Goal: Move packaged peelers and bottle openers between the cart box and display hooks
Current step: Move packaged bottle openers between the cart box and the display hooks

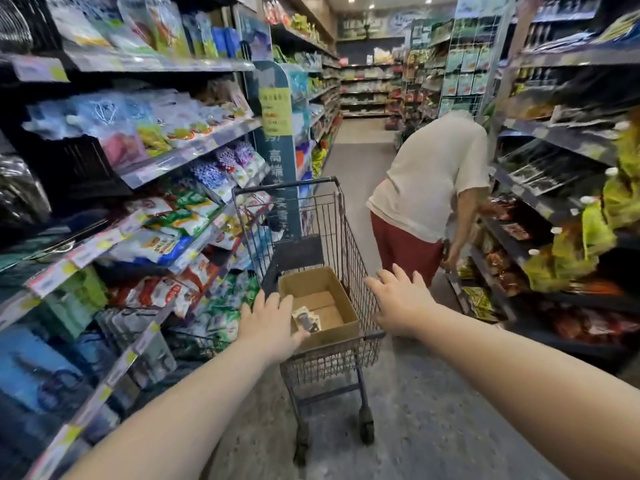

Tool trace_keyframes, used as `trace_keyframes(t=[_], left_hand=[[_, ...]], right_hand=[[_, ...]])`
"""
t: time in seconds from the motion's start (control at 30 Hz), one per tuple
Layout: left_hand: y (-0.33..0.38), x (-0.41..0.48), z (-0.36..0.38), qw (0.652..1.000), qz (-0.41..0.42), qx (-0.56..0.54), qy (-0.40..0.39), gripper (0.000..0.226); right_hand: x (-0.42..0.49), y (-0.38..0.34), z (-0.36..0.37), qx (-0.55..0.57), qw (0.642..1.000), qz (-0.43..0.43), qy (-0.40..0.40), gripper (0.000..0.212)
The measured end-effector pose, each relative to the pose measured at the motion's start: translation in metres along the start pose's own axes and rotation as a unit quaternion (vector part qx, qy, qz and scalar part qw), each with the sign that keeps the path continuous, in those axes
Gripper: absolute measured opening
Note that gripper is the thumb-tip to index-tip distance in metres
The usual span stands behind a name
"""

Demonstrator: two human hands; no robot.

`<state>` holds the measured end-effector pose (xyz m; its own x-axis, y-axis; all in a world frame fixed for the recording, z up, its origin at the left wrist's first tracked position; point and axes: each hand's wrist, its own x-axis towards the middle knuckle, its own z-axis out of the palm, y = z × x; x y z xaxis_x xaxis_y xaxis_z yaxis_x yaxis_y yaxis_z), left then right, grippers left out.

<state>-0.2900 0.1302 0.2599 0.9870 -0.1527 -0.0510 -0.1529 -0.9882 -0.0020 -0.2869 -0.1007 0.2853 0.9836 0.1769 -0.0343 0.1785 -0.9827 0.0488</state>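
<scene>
The cardboard box (320,306) sits in the upper basket of the shopping cart (311,244), and it is almost bare: only a small clutch of carded packets (306,318) lies in its near left corner, each showing a dark tool under clear plastic. Whether they are peelers or bottle openers is too small to tell. No display hooks with matching goods can be picked out here, so by my reading the job is at a travelling stage, with these last few packets yet to be hung or the box yet to be filled; the picture alone does not settle which.

The left hand (268,327) lies flat over the near left corner of the box and the cart rim, fingers spread, its grip released and holding nothing. The right hand (401,301) reaches toward the cart's right rim, also unclenched and empty; whether it touches the wire cannot be told.

Ahead, another shopper (433,188) in a pale top and red shorts bends toward the right-hand shelves (540,209), close to the cart's path.

Of writing, little is legible. A dark teal end panel (277,147) beside the left-hand shelves (166,161) carries white Chinese characters, "高端" among them, under a yellow notice (275,107) too blurred to read. Shelf price tags and packet brands are smeared beyond reading.
</scene>
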Motion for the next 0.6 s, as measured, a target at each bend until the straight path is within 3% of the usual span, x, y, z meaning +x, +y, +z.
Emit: trace_keyframes(t=[0.6], left_hand=[[-0.065,0.279,0.089,0.996,0.004,-0.021,-0.091,0.083]], right_hand=[[0.266,0.036,0.098,0.027,0.994,0.02,-0.099,0.058]])
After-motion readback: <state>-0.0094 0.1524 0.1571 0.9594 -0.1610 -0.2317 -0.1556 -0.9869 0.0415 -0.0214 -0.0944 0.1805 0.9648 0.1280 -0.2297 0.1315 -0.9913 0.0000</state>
